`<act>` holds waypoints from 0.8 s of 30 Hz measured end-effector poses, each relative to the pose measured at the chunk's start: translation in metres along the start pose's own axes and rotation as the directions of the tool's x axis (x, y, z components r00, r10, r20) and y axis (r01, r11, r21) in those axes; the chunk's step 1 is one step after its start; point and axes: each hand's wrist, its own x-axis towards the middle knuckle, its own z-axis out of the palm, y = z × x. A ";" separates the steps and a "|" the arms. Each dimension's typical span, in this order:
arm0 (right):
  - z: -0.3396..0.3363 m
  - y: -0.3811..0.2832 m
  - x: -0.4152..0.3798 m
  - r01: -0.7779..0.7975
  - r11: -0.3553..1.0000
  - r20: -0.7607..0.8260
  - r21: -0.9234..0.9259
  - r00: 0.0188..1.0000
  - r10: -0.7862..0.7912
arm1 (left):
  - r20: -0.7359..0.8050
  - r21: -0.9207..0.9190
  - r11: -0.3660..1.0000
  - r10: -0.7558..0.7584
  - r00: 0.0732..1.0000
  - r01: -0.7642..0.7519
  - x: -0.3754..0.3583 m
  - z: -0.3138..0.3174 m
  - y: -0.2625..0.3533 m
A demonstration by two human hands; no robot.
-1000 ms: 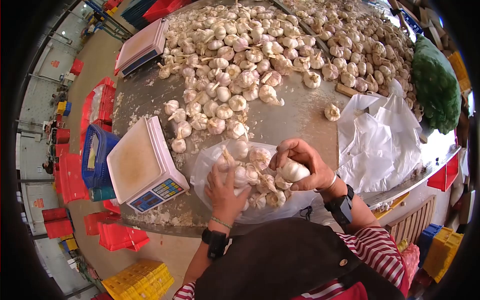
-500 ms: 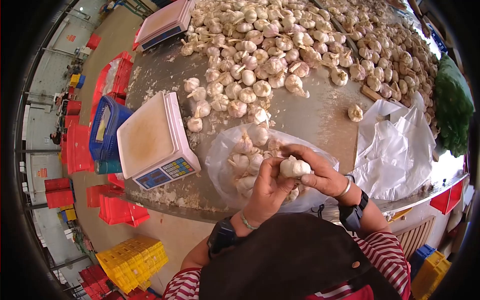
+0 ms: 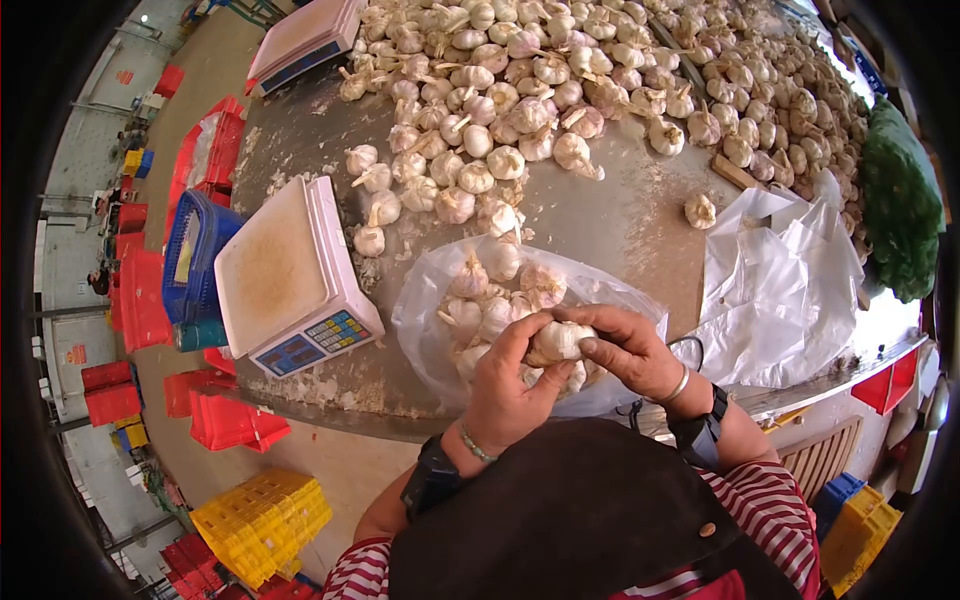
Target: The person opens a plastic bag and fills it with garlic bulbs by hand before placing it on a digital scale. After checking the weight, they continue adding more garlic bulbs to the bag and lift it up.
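A white garlic bulb (image 3: 562, 341) is held between my two hands, low over an open clear plastic bag (image 3: 418, 318). My left hand (image 3: 508, 388) is curled, its index finger against the bulb's left side and its thumb below. From the other side, my right hand (image 3: 640, 358) grips the same bulb with bent fingers and thumb. Beneath and beyond my hands, several garlic bulbs (image 3: 497, 317) lie inside the bag. My fingers hide part of the held bulb.
A large heap of garlic (image 3: 530, 110) covers the far table. Left of the bag stands a digital scale (image 3: 275, 270); another scale (image 3: 310, 40) is farther back. Flat plastic bags (image 3: 780, 290) lie to the right, near a single bulb (image 3: 700, 211). Yellow crates (image 3: 262, 525) stand on the floor.
Both hands and the bulb between them sit slightly further left in view, and the bulb is turned a little. The whole scene has shifted left with the camera.
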 end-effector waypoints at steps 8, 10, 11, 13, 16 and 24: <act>-0.140 0.022 0.021 -0.459 0.163 -0.457 -0.873 0.657 -0.600 | 0.166 0.593 0.799 0.003 0.986 -0.102 0.003 -0.007 -0.034; -0.173 0.034 0.020 -0.551 0.146 -0.533 -0.822 0.653 -0.538 | 0.221 0.692 0.696 0.047 0.974 -0.191 -0.001 0.000 -0.044; -0.189 0.040 0.020 -0.630 0.131 -0.608 -0.765 0.642 -0.466 | 0.225 0.689 0.696 0.060 0.973 -0.202 -0.002 0.001 -0.046; -0.208 0.042 0.019 -0.578 0.203 -0.607 -0.791 0.700 -0.376 | 0.213 0.665 0.728 0.028 0.977 -0.166 0.001 0.004 -0.048; -0.185 0.025 0.021 -0.435 0.556 -0.648 -0.709 0.713 -0.268 | 0.066 0.516 0.843 0.140 0.988 -0.154 0.011 0.004 -0.042; -0.059 -0.003 0.039 -0.010 0.723 -0.111 0.691 0.987 0.119 | 0.209 -0.589 0.732 -0.273 0.939 0.343 0.033 0.020 -0.011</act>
